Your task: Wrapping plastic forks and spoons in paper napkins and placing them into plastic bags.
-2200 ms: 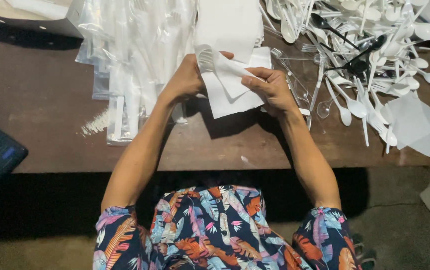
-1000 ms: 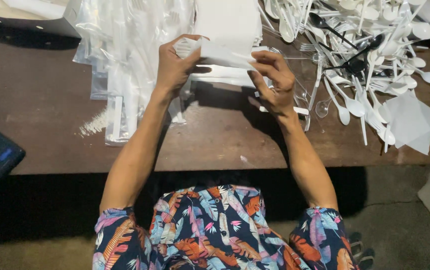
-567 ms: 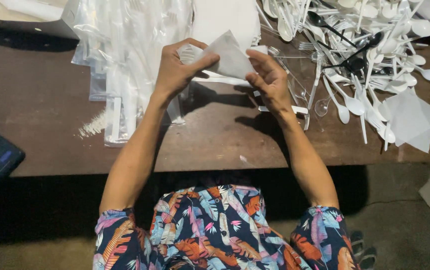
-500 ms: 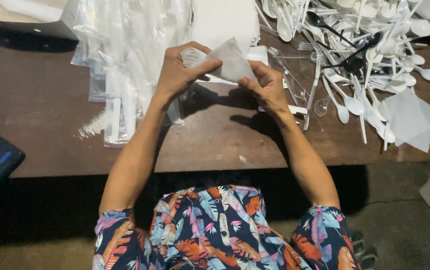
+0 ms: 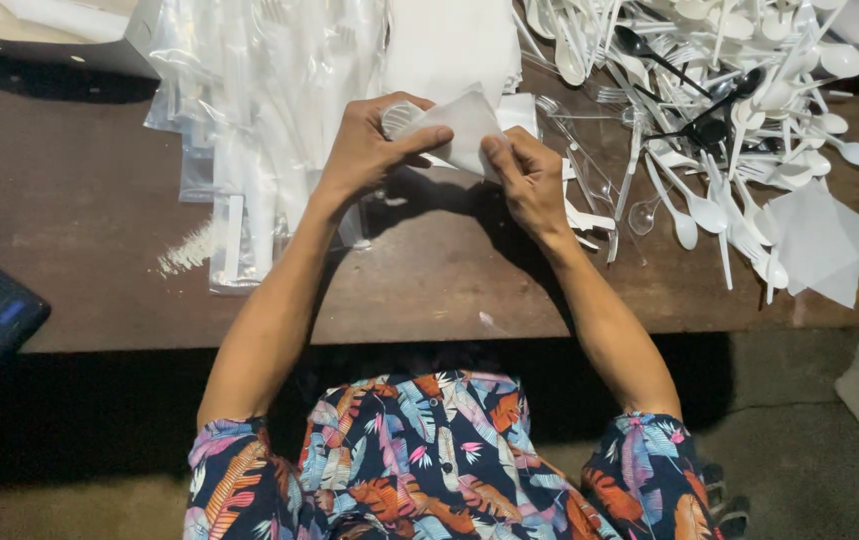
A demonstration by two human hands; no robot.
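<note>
Both hands meet above the far half of the dark wooden table (image 5: 70, 230), and a white paper napkin (image 5: 465, 125) is stretched between them. Left hand (image 5: 370, 150) is closed around one end of it, thumb laid flat along the napkin's near edge, with what looks like the ribbed white head of a plastic utensil (image 5: 400, 115) poking out by the knuckles. Right hand (image 5: 528, 180) pinches the opposite corner between thumb and fingertips. The napkin is thin, matte and creased, folded into a rough wedge with its point turned away from the person, held just above the tabletop. Behind it lies a stack of white napkins (image 5: 450, 45); to the left, clear plastic sleeves (image 5: 250, 90); to the right, a loose pile of white plastic spoons and forks (image 5: 740, 110).
</note>
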